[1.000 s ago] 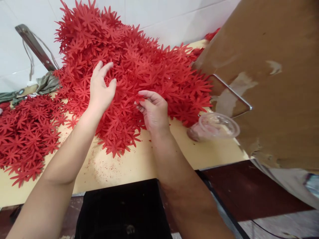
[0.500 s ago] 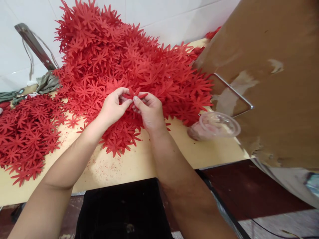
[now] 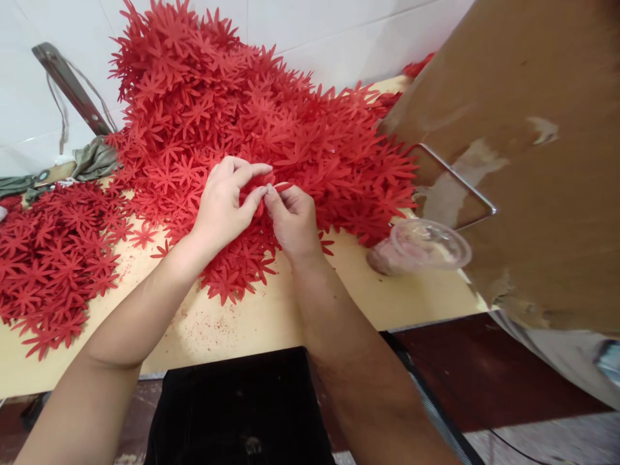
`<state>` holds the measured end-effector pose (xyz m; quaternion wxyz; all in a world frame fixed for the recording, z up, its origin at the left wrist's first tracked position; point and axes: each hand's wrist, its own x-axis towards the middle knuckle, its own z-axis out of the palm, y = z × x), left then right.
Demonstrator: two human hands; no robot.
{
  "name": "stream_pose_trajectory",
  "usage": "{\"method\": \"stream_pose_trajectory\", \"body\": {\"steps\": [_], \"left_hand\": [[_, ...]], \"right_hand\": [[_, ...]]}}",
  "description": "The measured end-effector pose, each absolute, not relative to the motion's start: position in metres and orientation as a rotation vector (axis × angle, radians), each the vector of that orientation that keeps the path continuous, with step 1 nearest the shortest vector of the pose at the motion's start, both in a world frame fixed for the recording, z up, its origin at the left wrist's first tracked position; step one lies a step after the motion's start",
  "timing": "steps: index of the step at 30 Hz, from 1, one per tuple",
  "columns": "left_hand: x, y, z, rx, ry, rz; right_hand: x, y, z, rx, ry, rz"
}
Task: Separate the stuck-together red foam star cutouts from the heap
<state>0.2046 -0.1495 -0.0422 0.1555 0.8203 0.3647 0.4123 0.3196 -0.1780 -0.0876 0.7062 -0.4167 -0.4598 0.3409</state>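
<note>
Both hands have closed tighter, left hand (image 3: 223, 205) and right hand (image 3: 292, 219) pinching one red flower cutout (image 3: 265, 187).

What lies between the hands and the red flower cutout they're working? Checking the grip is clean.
Nothing visible does. The left hand and right hand both pinch the red flower cutout directly, just above the big pile of cutouts.

1. Clear plastic cup (image 3: 420, 245) lying on its side, right on the yellow table (image 3: 271, 316).
2. Brown board (image 3: 533, 148) far right, leaning.
3. Grey-green cloth (image 3: 92, 161) far left.
4. White tiled wall (image 3: 339, 39) behind.
</note>
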Motion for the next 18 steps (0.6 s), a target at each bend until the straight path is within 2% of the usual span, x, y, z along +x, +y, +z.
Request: {"method": "stream_pose_trajectory", "body": {"steps": [7, 13, 18], "left_hand": [[0.2038, -0.1473, -0.0437, 2.213, 1.007, 1.182], [0.209, -0.1473, -0.0415, 1.858, 0.829, 0.899], [0.2091, -0.1407, -0.042, 1.702, 0.839, 1.03]], "right_hand": [[0.3216, -0.1775, -0.0882, -0.999, -0.985, 0.725], [0.3222, -0.1767, -0.0892, -0.985, -0.988, 0.795], [0.3189, -0.1777, -0.0882, -0.906, -0.989, 0.87]]}}
